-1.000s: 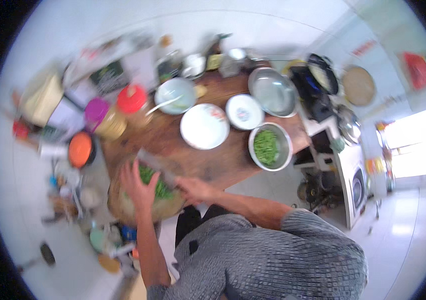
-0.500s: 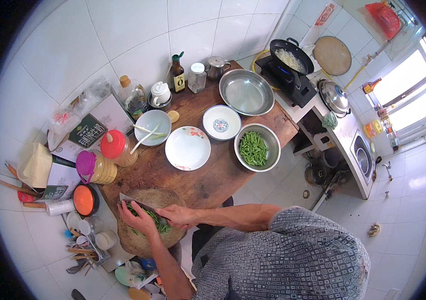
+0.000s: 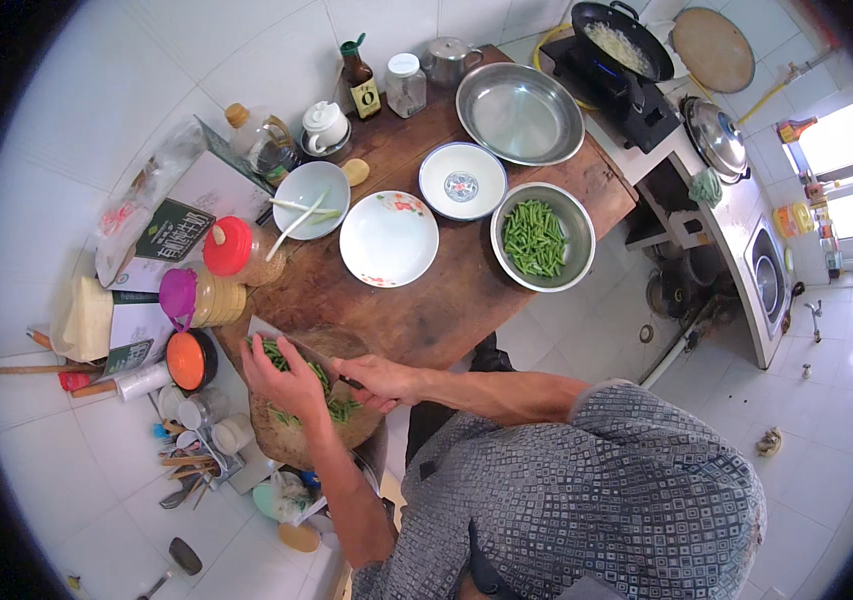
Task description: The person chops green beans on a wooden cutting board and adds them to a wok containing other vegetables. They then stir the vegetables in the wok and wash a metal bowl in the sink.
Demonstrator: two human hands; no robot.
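From afar I'm seeing right hand (image 3: 378, 383) gripping knife (image 3: 308, 353) by handle, forearm (image 3: 491, 397) stretching leftward; left hand (image 3: 289, 383) arching over greens (image 3: 342, 411) on board (image 3: 291, 445), whether holding any I can't tell.

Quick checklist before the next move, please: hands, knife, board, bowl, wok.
1. Right hand gripping the knife: ok, closed on its handle.
2. Left hand well clear of the blade: not ok, fingers right alongside it.
3. Chopping board under the cut green pieces: ok.
4. Steel bowl upright on the table: ok, with more green pieces inside.
5. Food in the wok cooked through: cannot tell; it looks pale.
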